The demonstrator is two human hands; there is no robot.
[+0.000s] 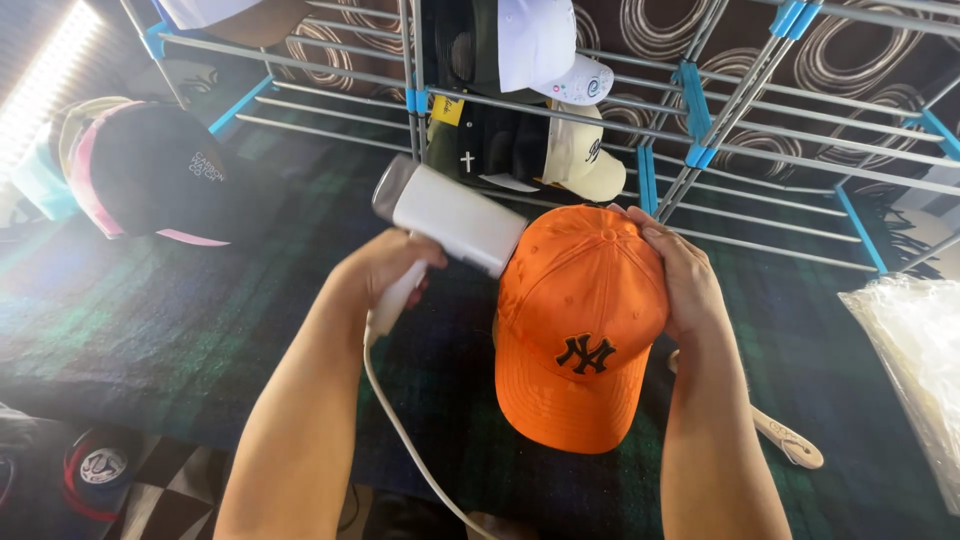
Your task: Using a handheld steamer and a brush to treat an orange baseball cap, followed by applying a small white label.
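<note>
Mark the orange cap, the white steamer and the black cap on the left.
orange cap (570,330), head view, front panel of the crown.
white steamer (455,215), head view, middle of its body.
black cap (150,175), head view, top of the crown.

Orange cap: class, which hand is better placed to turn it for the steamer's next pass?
Probably the right hand: it already cups the orange cap crown, while the left hand grips the white handheld steamer.
</note>
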